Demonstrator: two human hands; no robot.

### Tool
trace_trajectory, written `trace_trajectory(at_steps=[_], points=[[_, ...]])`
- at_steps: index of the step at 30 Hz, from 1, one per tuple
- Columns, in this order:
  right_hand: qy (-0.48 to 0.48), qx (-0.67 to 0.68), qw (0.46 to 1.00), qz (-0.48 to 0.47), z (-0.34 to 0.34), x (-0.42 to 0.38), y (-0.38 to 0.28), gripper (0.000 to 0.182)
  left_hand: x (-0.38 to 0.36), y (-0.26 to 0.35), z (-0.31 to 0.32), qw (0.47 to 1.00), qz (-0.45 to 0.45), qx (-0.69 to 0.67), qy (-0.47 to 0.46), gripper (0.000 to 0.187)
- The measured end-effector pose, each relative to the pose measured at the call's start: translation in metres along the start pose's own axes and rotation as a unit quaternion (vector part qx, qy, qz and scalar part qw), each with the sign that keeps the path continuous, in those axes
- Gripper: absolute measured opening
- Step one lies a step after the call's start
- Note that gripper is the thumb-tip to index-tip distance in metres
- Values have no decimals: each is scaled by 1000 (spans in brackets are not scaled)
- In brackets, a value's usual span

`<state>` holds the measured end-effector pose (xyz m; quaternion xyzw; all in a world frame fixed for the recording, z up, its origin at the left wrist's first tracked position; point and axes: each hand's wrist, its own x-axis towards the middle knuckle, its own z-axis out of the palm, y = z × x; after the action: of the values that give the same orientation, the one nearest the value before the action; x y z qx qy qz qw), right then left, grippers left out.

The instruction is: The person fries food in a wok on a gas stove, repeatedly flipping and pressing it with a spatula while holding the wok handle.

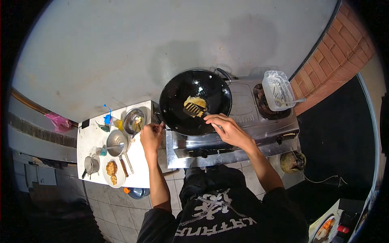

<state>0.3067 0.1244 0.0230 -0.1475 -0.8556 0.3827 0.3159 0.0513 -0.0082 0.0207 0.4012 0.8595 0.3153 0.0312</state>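
Observation:
A black wok (174, 87) sits on the stove's left burner, its inside shiny. In its middle lies a yellowish, frying piece of food (195, 100). My right hand (227, 128) is closed round the handle of a black slotted spatula (193, 108), whose blade rests over the food's lower left part. At the wok's lower left rim, my left hand (151, 137) has its fingers closed on the wok's side handle (157, 116); the fingertips are partly hidden.
A plastic container (278, 91) with a spoon stands on the right burner of the stove (239, 139). On the white table (139, 172) at left are a metal bowl (130, 121), a strainer (116, 139) and a plate (117, 182) of fried food. A gas cylinder (291, 163) stands below right.

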Motion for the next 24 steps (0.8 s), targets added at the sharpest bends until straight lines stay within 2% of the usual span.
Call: trace_trajectory(at_steps=[16,20,24], points=[[34,-7,999,3,4,-12,-1,25,2,2,-4,1000,-12,10,-10,29],[73,-1,997,18,-3,-13,-9,26,3,3,-6,999,-38,6,-29,34],[103,-27,994,36,-11,-18,-9,26,4,-3,-2,999,-28,3,-17,34]])
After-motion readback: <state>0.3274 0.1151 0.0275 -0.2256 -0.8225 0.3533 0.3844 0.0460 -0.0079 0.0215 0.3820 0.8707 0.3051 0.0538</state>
